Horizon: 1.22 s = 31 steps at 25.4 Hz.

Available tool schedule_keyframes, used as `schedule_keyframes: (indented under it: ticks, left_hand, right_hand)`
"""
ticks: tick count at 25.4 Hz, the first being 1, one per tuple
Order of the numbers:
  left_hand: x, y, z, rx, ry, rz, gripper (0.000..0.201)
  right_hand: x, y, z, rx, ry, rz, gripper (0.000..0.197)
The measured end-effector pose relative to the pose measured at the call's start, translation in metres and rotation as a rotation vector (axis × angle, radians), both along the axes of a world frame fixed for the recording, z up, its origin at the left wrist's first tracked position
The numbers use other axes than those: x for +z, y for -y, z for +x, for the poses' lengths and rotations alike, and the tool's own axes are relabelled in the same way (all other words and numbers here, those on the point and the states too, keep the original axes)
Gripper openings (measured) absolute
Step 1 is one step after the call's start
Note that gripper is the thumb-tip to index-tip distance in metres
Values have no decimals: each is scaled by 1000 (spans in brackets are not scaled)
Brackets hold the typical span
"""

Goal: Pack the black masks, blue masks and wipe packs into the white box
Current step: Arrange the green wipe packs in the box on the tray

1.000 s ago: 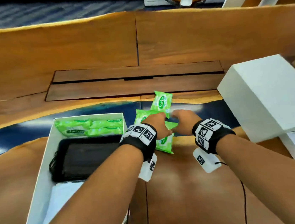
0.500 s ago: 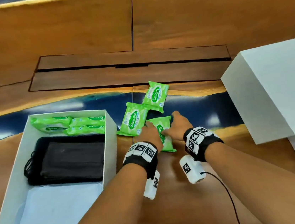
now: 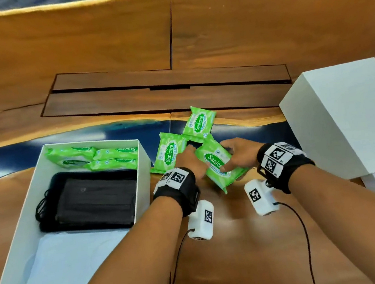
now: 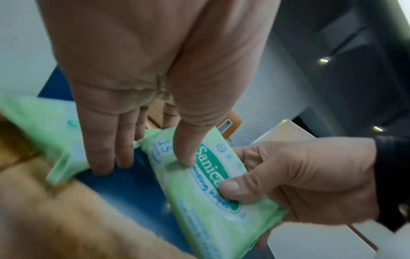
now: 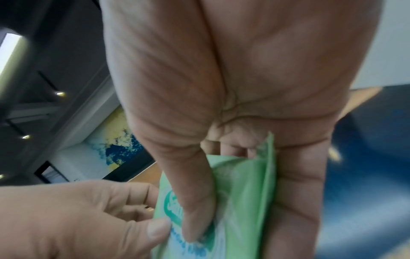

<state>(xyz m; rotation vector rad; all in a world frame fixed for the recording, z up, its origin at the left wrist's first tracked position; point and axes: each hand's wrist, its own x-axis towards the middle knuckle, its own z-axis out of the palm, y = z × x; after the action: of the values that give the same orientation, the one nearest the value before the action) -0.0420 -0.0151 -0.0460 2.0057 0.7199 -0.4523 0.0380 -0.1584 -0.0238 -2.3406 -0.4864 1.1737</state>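
Head view, table (image 3: 262,26) wood with a blue strip. Both hands hold one wipe pack (image 3: 220,163), lifted and tilted, near centre. Right hand (image 3: 242,154) grips it from 3 o'clock: thumb on the printed face, fingers curled underneath. Left hand (image 3: 191,162) is at the pack's 9 o'clock edge; in the left wrist view its thumb presses the face, the other fingers reach down straight, tips at the edge of a second pack (image 3: 168,151). Whether those fingers touch the held pack, cannot tell.

Second pack lies flat at 10 o'clock of the held one, just beside the box wall. Third pack (image 3: 199,122) lies at 12 o'clock, touching the second.

White box (image 3: 143,171) at 9 o'clock of the hands, open. Inside: three packs (image 3: 103,157) along the far wall, black masks (image 3: 94,200) in the middle, blue masks (image 3: 73,262) at the near end.

Lid (image 3: 348,117) at 3 o'clock, apart from the hands.
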Motion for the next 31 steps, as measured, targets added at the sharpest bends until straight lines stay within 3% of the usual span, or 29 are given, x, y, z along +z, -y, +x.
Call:
schedule_keyframes:
  ticks: [2, 5, 9, 13, 16, 19, 23, 27, 31]
  left_hand:
    - [19, -9, 1, -86, 129, 165, 38]
    - [60, -30, 0, -79, 280, 135, 12]
    - [95, -76, -11, -18, 453, 51, 18]
    - [111, -127, -38, 137, 541, 15, 15]
    - [112, -168, -60, 127, 495, 138, 20]
    - [110, -216, -88, 187, 346, 347, 10]
    - [105, -265, -123, 144, 63, 595, 41]
    - [90, -289, -143, 91, -35, 555, 27]
    - [82, -302, -150, 127, 17, 449, 30]
  right_hand:
    - [19, -2, 4, 8, 66, -11, 25]
    - [54, -15, 5, 64, 175, 5, 25]
    - [92, -45, -8, 50, 201, 171, 18]
    - [116, -94, -29, 161, 281, 247, 14]
    - [126, -131, -46, 237, 449, 155, 17]
    - [128, -175, -69, 325, 616, 61, 42]
    - [119, -227, -96, 369, 659, 40, 45]
    - [119, -269, -115, 453, 711, 19, 42]
    - [114, -305, -129, 528, 761, -36, 39]
